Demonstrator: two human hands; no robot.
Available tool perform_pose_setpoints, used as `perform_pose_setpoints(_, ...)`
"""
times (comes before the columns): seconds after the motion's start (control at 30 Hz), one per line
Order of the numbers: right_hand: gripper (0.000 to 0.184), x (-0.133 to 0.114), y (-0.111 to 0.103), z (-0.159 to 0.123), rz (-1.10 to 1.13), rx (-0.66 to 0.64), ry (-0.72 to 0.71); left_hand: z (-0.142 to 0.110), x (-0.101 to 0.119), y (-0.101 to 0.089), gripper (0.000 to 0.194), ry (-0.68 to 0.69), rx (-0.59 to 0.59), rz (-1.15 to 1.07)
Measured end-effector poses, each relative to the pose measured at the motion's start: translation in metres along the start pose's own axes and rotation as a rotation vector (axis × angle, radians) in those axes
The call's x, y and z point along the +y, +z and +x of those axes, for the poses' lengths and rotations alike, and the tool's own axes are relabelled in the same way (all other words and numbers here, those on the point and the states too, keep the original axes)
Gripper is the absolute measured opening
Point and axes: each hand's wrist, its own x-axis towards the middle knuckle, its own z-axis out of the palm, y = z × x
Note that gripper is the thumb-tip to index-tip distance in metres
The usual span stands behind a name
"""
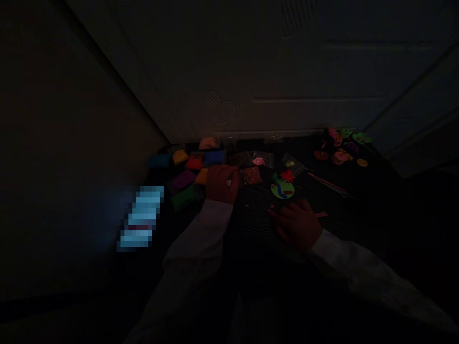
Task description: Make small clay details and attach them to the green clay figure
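The scene is very dark. My left hand (pixel 219 184) is closed, its fingers curled round a small pale piece (pixel 228 183) whose kind I cannot make out. It hovers by the coloured clay packs, in front of an orange pack (pixel 202 177). My right hand (pixel 297 223) lies palm down on the table with fingers stretched out. Its index fingertip is beside a small pink bit (pixel 272 206), perhaps touching it. Just beyond that hand lies a round light-green disc (pixel 283 190) with blue, red and dark green pieces on it. A tiny pink scrap (pixel 246 205) lies between my hands.
Purple (pixel 182 180), green (pixel 185 197) and blue (pixel 214 157) packs lie at left, near a lit, pixelated screen (pixel 141 217). Clear bags (pixel 262 159) stand behind. Tweezers (pixel 328 183) and small colourful clay figures (pixel 342 156) are at right. A white panel (pixel 294 114) borders the back.
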Motion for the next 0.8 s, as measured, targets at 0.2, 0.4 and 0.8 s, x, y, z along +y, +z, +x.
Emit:
perform_pose_setpoints(0.2,0.034,0.0,-0.001,0.001,-0.006,0.024,-0.009,0.0,-0.001,-0.001,0.013,-0.019,-0.032,0.006)
perform_pose_setpoints(0.4,0.033,0.001,0.001,0.0,0.04,0.067,0.017,-0.001,-0.001,0.0,0.013,-0.01,-0.016,0.01)
perform_pose_setpoints(0.8,0.02,0.005,0.009,0.014,0.22,0.191,0.099,-0.001,0.0,0.0,0.013,-0.027,-0.005,-0.013)
